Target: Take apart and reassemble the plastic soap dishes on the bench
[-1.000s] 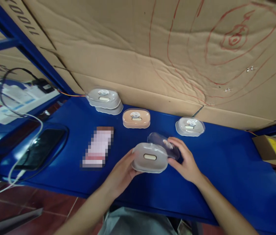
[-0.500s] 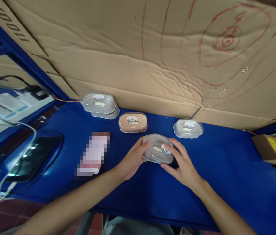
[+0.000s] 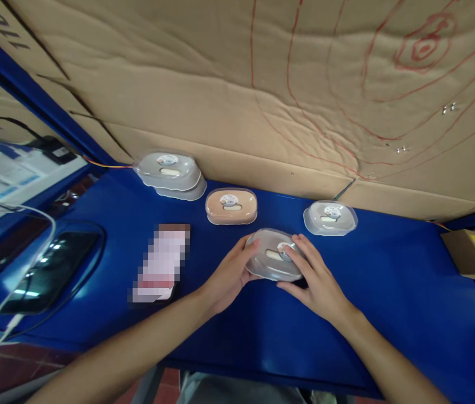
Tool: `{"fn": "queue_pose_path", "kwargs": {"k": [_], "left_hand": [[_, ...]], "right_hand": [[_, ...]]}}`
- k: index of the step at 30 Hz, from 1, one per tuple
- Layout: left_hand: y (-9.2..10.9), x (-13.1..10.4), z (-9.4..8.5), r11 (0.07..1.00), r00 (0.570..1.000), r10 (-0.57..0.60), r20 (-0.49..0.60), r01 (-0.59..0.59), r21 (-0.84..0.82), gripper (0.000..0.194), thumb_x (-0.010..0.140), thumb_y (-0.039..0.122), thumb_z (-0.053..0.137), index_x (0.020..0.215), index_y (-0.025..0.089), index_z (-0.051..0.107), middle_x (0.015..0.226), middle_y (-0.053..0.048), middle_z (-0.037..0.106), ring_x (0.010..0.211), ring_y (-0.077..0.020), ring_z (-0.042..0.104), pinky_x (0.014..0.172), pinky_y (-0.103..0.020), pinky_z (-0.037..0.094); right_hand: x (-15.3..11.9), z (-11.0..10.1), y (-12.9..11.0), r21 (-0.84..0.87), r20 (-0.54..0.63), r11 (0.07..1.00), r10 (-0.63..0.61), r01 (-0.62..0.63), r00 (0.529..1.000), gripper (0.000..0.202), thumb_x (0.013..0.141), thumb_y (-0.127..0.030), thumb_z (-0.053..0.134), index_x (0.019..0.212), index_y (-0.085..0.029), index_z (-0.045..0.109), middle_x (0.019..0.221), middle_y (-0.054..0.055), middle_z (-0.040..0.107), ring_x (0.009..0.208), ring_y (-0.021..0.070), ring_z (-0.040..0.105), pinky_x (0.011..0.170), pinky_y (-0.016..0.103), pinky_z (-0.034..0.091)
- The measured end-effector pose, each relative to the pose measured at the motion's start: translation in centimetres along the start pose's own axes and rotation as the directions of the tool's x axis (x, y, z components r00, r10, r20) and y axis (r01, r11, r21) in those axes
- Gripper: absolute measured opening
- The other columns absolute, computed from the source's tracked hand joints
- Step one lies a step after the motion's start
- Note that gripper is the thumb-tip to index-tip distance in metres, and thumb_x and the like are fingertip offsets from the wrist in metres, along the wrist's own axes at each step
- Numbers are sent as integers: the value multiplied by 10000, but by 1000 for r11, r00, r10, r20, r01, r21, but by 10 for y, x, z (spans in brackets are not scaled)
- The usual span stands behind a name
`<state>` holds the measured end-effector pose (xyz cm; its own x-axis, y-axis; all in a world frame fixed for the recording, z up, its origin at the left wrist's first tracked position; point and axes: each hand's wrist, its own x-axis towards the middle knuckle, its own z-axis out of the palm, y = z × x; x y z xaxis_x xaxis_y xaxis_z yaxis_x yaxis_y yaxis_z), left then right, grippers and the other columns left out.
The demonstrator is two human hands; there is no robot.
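A grey oval plastic box (image 3: 266,268) with a clear cover, a round label and a pale slot-shaped patch on top is held between my two hands over the blue table (image 3: 237,342). My left hand (image 3: 231,275) grips its left end, thumb on top and fingers underneath. On the right end, my right hand (image 3: 322,283) lays its fingers over the top by the label, with the thumb at the near edge. Behind it sits a peach box (image 3: 241,214) of the same shape. Another grey box (image 3: 338,225) stands back right, and stacked grey boxes (image 3: 153,174) stand back left.
A phone (image 3: 164,261) with a blurred-out screen lies left of my hands. Farther left are a dark tablet (image 3: 52,272), a white cable (image 3: 37,261) and a power strip (image 3: 22,193). Cardboard (image 3: 178,101) walls the back; a carton (image 3: 469,252) sits at the right edge.
The view has shifted slightly. Both hands keep their hold on the grey box, and my right fingers sit slightly further over its label. The other boxes stay where they were on the table.
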<state>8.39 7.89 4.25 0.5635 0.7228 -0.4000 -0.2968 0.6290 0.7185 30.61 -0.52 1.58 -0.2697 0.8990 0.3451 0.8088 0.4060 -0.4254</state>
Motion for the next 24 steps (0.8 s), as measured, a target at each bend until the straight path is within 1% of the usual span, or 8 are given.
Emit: {"fn": "queue_pose_path", "kwargs": {"k": [3,5,10,13,16,20,22,24], "left_hand": [[1,2,-3,1000,999,-3,-41,2,-18,531,967,493,728,1435,306,561,1415,-102,671,1243,-296,670,994,-447,572],[3,2,-4,999,996,46,-78,-45,23,599,968,446,734,1501,324,489,1475,-108,628,1346,-293,612,1122,-475,492],[2,1,-4,909,938,327,-119,-278,309,642,901,351,799,1473,346,508,1663,-73,417,1573,-294,342,1269,-454,298],[-4,-1,-4,847,908,415,-58,-363,390,601,868,315,815,1411,323,557,1616,-79,449,1545,-325,365,1249,-485,317],[-11,-5,-5,783,887,462,11,-414,465,551,883,286,793,1390,320,580,1532,-77,507,1469,-311,439,1199,-469,371],[-14,-9,-4,786,917,390,89,-382,486,335,925,291,745,1253,291,678,1341,-75,628,1282,-282,568,1072,-401,455],[-13,-10,-2,819,942,313,119,-331,468,226,931,308,736,1153,268,714,1220,-75,677,1158,-267,620,989,-377,482],[-14,-10,-1,852,959,245,145,-284,440,191,922,322,746,1099,255,721,1147,-70,703,1062,-250,649,927,-365,497]], "right_hand": [[3,1,5,-21,-1,1000,2,-2,1000,811,1018,-395,684,1689,-363,229,1725,104,330,1612,365,280,1242,640,407],[5,1,9,-55,-16,998,7,-7,1000,802,1028,-386,668,1692,-357,219,1730,100,322,1620,351,262,1249,626,402],[16,-1,15,-237,-21,969,64,-67,998,735,1047,-386,622,1685,-363,259,1721,91,360,1582,374,342,1238,650,376],[33,-3,18,-315,-11,943,113,-110,994,694,1058,-360,583,1681,-368,276,1722,78,362,1556,384,383,1249,665,320],[51,-12,31,-356,-3,929,112,-106,994,751,1043,-425,613,1691,-353,240,1760,94,266,1596,388,304,1273,672,241],[55,-42,67,-395,23,908,164,-141,986,1007,946,-647,686,1712,-307,126,1771,141,208,1634,399,182,1280,687,161],[45,-60,85,-421,60,888,233,-187,971,1003,932,-653,699,1705,-314,158,1754,149,262,1624,429,190,1255,717,164],[30,-75,95,-428,98,881,266,-201,959,896,953,-596,695,1683,-327,250,1721,145,336,1583,438,284,1219,698,253]]}}
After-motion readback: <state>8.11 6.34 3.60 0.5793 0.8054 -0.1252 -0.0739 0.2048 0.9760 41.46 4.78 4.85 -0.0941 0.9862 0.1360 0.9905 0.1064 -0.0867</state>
